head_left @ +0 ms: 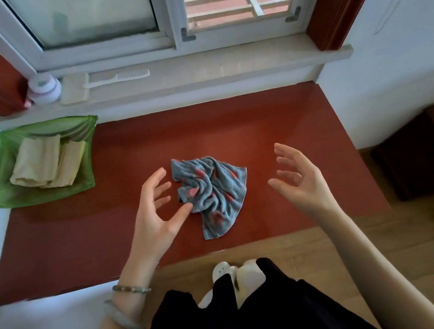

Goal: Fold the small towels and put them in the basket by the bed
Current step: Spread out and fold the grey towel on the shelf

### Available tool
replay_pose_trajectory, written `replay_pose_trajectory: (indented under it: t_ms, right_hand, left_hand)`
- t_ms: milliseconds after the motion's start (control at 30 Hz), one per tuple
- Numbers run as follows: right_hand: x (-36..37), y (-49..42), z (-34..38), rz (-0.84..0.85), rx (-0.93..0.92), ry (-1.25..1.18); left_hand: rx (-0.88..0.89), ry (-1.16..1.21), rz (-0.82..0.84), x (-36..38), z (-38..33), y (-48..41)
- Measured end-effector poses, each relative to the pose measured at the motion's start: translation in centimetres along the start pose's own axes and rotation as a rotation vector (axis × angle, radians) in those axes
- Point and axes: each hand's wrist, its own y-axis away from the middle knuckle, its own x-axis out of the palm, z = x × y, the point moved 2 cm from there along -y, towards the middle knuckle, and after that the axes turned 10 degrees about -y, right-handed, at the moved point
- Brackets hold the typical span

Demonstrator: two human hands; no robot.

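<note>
No word, number or brand can be read anywhere; the only print in sight is a small dark mark on the lid of the pink-and-white jar (pixel 43 88), which stands at the left end of the windowsill (pixel 223 70); the mark is too blurred to make out as letters or figures.
</note>
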Motion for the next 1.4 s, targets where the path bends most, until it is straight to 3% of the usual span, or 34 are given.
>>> replay_pose_trajectory:
  t_ms: [200,367,467,600,800,1100,1267,1400]
  right_hand:
    - [0.4,-3.5,-3.3,0.115,0.013,0.148]
    - [1.5,-6.5,-7.6,0.403,0.010,0.390]
    - [2.0,-8.4,-9.9,0.560,0.032,0.555]
    - [3.2,-10.8,-11.7,0.673,-0.003,0.754]
    - [4.5,-12.7,-12.7,0.773,-0.069,0.895]
    - [4.9,-13.7,-12.7,0.733,-0.108,0.854]
    - [3.6,-14.8,-10.5,0.608,-0.102,0.641]
    - [4.2,-13.8,-9.7,0.811,-0.113,0.742]
  left_hand:
    - [-0.002,-0.193,0.078,2.9,1.5,0.1]
    - [-0.027,-0.471,0.339,7.2,3.9,1.1]
    - [0.003,-0.604,0.400,9.2,4.7,1.5]
    - [-0.035,-0.760,0.352,10.4,5.6,1.9]
    - [-0.069,-0.789,0.276,11.1,5.7,2.1]
    - [0.072,-0.845,0.276,10.5,4.8,2.1]
    - [0.007,-0.752,0.123,7.3,3.6,0.6]
    - [0.015,-0.732,0.062,4.2,2.5,-1.6]
